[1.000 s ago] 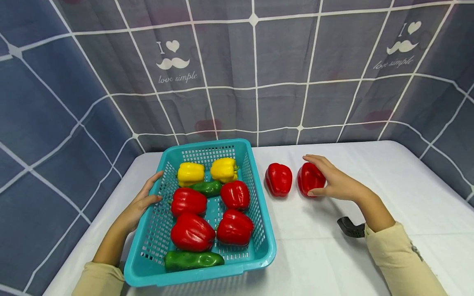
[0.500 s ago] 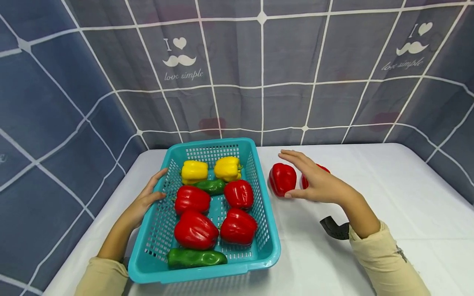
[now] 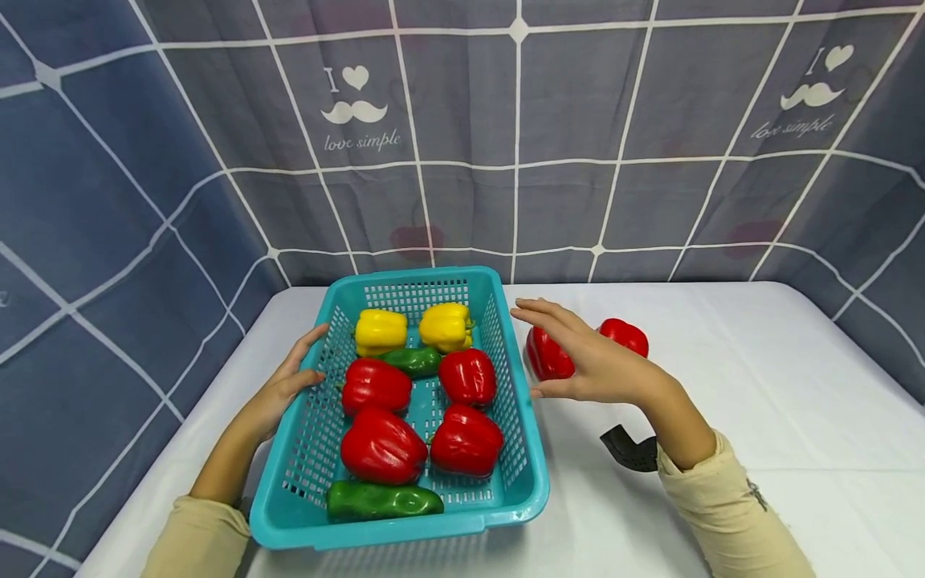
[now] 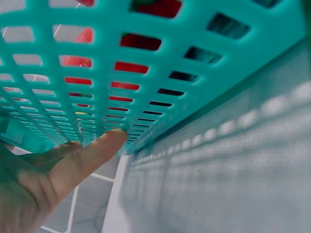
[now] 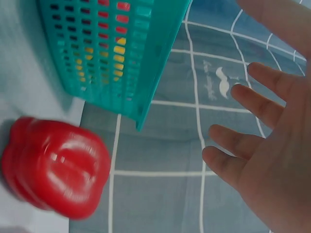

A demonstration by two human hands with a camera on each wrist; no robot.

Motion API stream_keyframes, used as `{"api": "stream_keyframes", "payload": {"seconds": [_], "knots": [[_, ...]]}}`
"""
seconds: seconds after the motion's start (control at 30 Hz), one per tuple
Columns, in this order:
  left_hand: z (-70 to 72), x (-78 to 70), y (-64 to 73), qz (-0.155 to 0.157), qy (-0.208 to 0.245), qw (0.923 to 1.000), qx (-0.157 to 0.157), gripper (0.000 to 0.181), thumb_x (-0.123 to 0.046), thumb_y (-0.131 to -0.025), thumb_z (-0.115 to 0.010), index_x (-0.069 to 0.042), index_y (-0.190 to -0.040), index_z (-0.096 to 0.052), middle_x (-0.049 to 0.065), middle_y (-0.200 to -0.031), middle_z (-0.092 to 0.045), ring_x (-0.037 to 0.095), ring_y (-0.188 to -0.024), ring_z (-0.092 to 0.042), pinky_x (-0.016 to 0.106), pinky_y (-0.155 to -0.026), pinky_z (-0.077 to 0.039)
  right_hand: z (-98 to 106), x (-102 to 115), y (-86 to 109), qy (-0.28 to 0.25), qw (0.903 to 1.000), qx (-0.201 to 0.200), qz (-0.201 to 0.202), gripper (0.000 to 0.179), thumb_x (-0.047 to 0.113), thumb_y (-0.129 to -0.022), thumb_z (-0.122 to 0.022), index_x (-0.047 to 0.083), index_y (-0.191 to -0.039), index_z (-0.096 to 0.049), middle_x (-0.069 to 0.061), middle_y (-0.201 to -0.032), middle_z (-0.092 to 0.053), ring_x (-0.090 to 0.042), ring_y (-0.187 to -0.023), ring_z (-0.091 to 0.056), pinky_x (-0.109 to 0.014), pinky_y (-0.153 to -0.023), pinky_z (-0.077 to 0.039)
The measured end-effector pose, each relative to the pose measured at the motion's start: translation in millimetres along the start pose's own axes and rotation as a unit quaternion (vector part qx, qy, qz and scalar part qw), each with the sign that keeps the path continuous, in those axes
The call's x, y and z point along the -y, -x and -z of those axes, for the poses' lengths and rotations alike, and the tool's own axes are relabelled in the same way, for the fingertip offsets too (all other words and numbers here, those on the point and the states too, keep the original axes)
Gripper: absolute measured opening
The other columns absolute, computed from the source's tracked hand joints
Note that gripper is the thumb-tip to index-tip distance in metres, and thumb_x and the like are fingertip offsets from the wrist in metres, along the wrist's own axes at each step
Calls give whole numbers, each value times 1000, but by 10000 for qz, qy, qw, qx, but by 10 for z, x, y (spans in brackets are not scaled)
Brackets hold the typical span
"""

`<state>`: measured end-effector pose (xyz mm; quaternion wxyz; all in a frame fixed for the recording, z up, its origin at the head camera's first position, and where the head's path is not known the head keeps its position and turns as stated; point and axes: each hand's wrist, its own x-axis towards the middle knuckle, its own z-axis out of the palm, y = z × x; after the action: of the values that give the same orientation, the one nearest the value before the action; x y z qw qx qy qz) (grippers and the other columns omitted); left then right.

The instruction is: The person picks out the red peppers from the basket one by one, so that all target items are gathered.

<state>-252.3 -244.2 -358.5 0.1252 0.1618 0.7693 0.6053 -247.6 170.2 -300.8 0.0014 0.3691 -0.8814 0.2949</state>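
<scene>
The left hand (image 3: 278,393) is resting against the outer left side of the turquoise basket (image 3: 376,533), fingers and thumb apart; the right hand (image 3: 588,357) is hovering over the tabletop (image 3: 795,385), fingers and thumb spread apart. The basket is sitting between the hands, its right rim running just beside the right fingertips. White surface is stretching away right of the right hand, its far edge meeting the checked cloth (image 3: 462,209); left of the left hand, only a narrow strip is showing.

The right hand is partly covering two red peppers: the nearer red pepper (image 3: 547,355) is lying behind its fingers and thumb, the farther red pepper (image 3: 623,335) is peeking past its knuckles. The right wrist view is showing just one; I cannot tell which. Both sleeves are running off the lower edge.

The basket's long axis is pointing away from the person. Right of the left forearm, a long green pepper (image 3: 383,501) is lying crosswise; beyond, the left yellow pepper (image 3: 381,331) is pointing its stem toward the left hand, the right yellow pepper (image 3: 446,327) toward the right hand
</scene>
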Motion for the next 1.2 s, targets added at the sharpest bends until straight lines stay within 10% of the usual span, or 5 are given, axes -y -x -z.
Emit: {"api": "stream_keyframes", "payload": {"seconds": [0.73, 1.2], "knots": [[-6, -2, 1, -25, 95, 10000, -13, 67, -5, -90, -31, -17, -147, 0, 24, -149, 1, 46, -124, -23, 38, -81, -50, -456, 319, -313, 228, 9906, 1200, 619, 94, 35, -67, -78, 23, -144, -26, 2, -148, -23, -17, -135, -22, -33, -89, -48], [-10, -22, 2, 29, 113, 9999, -56, 67, -3, -89, -31, -16, -147, 1, 24, -149, 1, 47, -124, -23, 47, -82, -48, -578, 406, -369, 1142, 9747, 1848, 533, 100, 43, -61, -80, 33, -144, -24, 5, -146, -31, -17, -133, -26, -47, -102, -32]]}}
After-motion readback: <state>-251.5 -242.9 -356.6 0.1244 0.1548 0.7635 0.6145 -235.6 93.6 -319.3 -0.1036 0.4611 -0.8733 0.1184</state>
